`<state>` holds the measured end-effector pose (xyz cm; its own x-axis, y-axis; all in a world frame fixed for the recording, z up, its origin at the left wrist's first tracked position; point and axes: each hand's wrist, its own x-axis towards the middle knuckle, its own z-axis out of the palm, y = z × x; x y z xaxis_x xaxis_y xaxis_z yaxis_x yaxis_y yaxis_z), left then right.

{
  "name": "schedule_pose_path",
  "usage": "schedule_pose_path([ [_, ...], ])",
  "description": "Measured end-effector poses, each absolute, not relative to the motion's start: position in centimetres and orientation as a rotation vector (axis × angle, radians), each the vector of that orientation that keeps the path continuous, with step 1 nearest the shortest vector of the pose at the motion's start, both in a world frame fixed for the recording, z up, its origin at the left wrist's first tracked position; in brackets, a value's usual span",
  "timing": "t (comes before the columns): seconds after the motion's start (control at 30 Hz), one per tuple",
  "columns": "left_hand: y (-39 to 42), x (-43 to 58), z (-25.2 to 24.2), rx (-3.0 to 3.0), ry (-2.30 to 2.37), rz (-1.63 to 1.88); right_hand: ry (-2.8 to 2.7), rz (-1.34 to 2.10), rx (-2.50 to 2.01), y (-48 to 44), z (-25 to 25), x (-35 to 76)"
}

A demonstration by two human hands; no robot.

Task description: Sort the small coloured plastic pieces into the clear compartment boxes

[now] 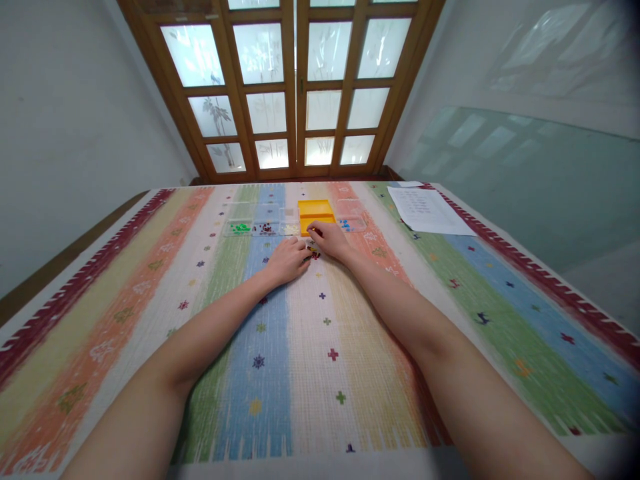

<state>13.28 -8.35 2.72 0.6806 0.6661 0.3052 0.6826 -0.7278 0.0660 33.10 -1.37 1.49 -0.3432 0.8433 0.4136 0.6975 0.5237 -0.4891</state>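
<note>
Both my arms reach far across a striped cloth (300,347). My left hand (287,260) rests knuckles up on the cloth, fingers curled toward a small pile of mixed beads (314,252). My right hand (327,238) sits just right of the pile, fingertips pinched together at the near edge of a yellow tray (315,210); what they pinch is too small to see. A row of clear trays lies behind the hands: green beads (239,228), dark red beads (265,229), pale beads (290,228) and blue beads (346,225).
A printed sheet of paper (427,210) lies at the far right of the cloth. Wooden doors with frosted panes (295,87) stand behind the table. White walls flank both sides, with a glass panel (525,173) on the right.
</note>
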Motion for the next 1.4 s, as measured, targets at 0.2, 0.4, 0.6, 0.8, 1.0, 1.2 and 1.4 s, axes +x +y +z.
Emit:
schedule_pose_path([
  [0.2,-8.3,13.4,2.8,-2.896,-1.106,-0.543,-2.127,0.288,-1.243,-1.2,1.2,33.1],
  [0.4,-8.5,13.5,2.9,-2.949,-1.074,-0.565,-2.103,0.268,-1.191,-1.1,1.0,33.2],
  [0.6,-8.5,13.5,2.6,-2.925,-1.176,-0.6,-2.096,0.279,-1.182,-1.1,0.9,33.2],
  [0.8,-8.4,13.4,2.7,-2.947,-1.151,-0.571,-2.106,0.294,-1.178,-1.1,0.9,33.1],
  [1.0,-7.1,12.2,2.1,-2.878,-1.226,-0.592,-2.091,0.28,-1.184,-1.1,1.0,33.2],
  [1.2,-5.9,11.1,1.6,-2.864,-1.261,-0.732,-2.092,0.273,-1.18,-1.1,0.9,33.2],
  [1.4,-3.8,8.9,1.6,-2.703,-1.478,-1.057,-2.08,0.28,-1.167,-0.9,0.9,33.3],
])
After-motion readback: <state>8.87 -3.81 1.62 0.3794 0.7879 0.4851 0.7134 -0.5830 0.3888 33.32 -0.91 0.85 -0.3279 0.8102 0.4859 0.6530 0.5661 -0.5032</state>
